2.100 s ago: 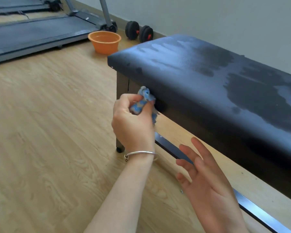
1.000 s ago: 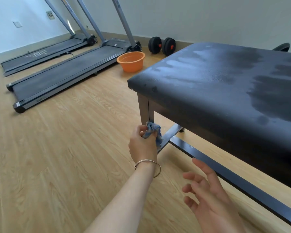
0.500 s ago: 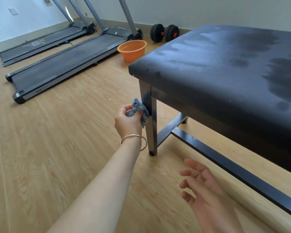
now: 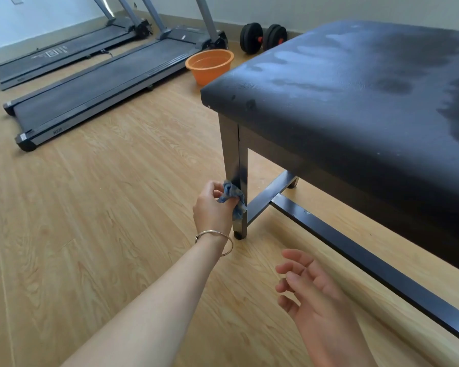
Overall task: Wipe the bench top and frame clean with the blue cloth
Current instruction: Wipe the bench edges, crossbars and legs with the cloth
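While left hand (image 4: 212, 207) holds blue cloth (image 4: 233, 197) against leg (image 4: 232, 144) | right hand (image 4: 321, 308) relaxed

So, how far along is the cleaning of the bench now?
The bench top shows wet streaks, so it looks wiped. In hand: the left hand grips the blue cloth against the near leg, low down; the right hand hangs free. Probably left: the long lower rail and the cross bar.

2 treadmills (image 4: 104, 83), orange basin (image 4: 210, 66), dumbbell (image 4: 263, 38)
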